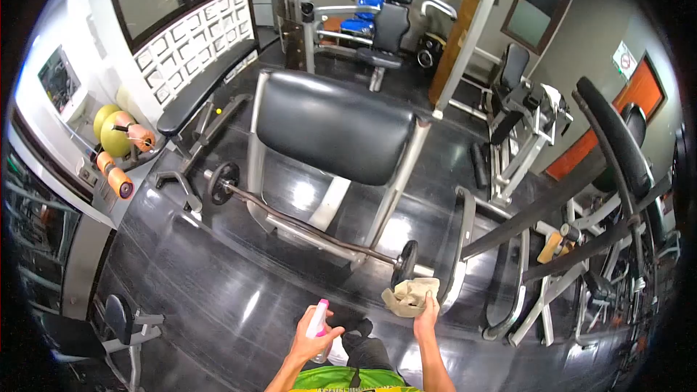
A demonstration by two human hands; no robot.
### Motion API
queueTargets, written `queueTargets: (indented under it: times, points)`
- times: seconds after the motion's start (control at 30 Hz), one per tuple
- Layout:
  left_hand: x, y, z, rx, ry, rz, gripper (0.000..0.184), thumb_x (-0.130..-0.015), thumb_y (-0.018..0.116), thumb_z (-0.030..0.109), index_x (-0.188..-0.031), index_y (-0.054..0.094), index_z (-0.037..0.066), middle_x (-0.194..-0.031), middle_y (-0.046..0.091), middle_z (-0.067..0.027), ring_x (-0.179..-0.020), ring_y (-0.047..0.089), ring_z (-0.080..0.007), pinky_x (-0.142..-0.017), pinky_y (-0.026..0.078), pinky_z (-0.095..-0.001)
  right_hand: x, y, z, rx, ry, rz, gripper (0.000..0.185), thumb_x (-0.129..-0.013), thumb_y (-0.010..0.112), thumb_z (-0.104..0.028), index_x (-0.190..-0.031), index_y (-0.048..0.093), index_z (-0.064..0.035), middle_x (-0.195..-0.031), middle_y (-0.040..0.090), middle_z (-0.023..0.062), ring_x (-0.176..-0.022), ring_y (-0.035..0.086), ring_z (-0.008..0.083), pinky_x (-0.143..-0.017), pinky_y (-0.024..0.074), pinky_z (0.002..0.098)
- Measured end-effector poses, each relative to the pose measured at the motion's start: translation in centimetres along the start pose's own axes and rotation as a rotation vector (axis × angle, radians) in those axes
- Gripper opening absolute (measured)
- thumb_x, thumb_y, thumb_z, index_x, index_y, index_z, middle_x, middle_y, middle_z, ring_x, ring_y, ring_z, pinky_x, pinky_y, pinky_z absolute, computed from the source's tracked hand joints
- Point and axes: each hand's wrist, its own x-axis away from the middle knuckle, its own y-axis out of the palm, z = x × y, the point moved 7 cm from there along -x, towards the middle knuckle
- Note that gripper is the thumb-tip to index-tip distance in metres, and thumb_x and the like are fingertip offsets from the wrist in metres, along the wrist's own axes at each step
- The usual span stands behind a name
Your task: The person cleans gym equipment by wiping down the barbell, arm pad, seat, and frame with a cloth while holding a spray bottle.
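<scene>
My left hand is closed around a spray bottle with a pink and white head, held in front of my body. In my right hand is a crumpled beige cloth, gripped at its right side. Just beyond the cloth is the right weight plate of a curved barbell. The barbell rests low across the front of a bench with a wide black pad. Another plate is on the bar's left end.
Exercise machines stand close on the right. A long black bench lines the left wall, near orange foam rollers and a yellow-green ball. A seated machine is at the back. Another padded seat stands at lower left.
</scene>
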Motion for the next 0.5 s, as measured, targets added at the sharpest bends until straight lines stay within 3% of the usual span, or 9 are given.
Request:
queueTargets:
  times: [0.1, 0.17, 0.2, 0.3, 0.5]
  points:
    - [1.1, -3.6, 0.1, 0.083, 0.006, 0.119, 0.024, -0.079, 0.072, 0.006, -0.099, 0.06, 0.003, -0.077, 0.062, -0.0008, -0.062, 0.059, -0.008, -0.059, 0.047, -0.0249, 1.3, 3.6, 0.3, -0.039, 0.008, -0.027, 0.036, -0.096, 0.056, -0.03, -0.119, 0.057, -0.0018, -0.114, 0.063, 0.0063, -0.105, 0.06, 0.0162, -0.091, 0.0463, 0.0307]
    - [2.0, -6.1, 0.8, 0.181, -0.054, 0.087, 0.019, -0.082, 0.068, 0.003, -0.099, 0.06, 0.003, -0.081, 0.064, -0.0021, -0.059, 0.059, -0.0072, -0.056, 0.047, -0.0242, 3.0, 7.3, -0.5, -0.046, -0.009, -0.102, 0.035, -0.097, 0.055, -0.029, -0.119, 0.057, -0.0016, -0.115, 0.062, 0.0065, -0.107, 0.059, 0.0165, -0.092, 0.0463, 0.031]
    - [2.3, -7.5, 1.6, 0.093, 0.028, 0.1, 0.016, -0.085, 0.064, 0.001, -0.1, 0.06, 0.001, -0.083, 0.065, -0.0031, -0.058, 0.059, -0.007, -0.054, 0.048, -0.0247, 3.8, 9.0, -0.7, -0.076, -0.004, -0.132, 0.035, -0.097, 0.054, -0.029, -0.12, 0.056, -0.0017, -0.116, 0.062, 0.0068, -0.107, 0.059, 0.017, -0.093, 0.0463, 0.0315]
    - [3.4, -11.3, 2.0, 0.255, 0.004, 0.151, 0.011, -0.087, 0.062, 0.001, -0.098, 0.059, -0.001, -0.084, 0.065, -0.0043, -0.058, 0.059, -0.0069, -0.054, 0.048, -0.0244, 6.1, 13.8, -1.0, -0.127, 0.002, -0.231, 0.033, -0.098, 0.052, -0.026, -0.121, 0.055, -0.0021, -0.119, 0.061, 0.007, -0.11, 0.058, 0.0177, -0.095, 0.0452, 0.0324]
    - [5.1, -18.0, 1.9, 0.184, 0.086, 0.181, 0.013, -0.087, 0.06, -0.002, -0.1, 0.057, -0.001, -0.087, 0.066, -0.0081, -0.057, 0.058, -0.0074, -0.054, 0.048, -0.0232, 9.4, 20.6, 0.9, -0.209, 0.046, -0.414, 0.029, -0.097, 0.052, -0.017, -0.121, 0.055, -0.0023, -0.122, 0.06, 0.0072, -0.115, 0.056, 0.0185, -0.098, 0.0432, 0.0334]
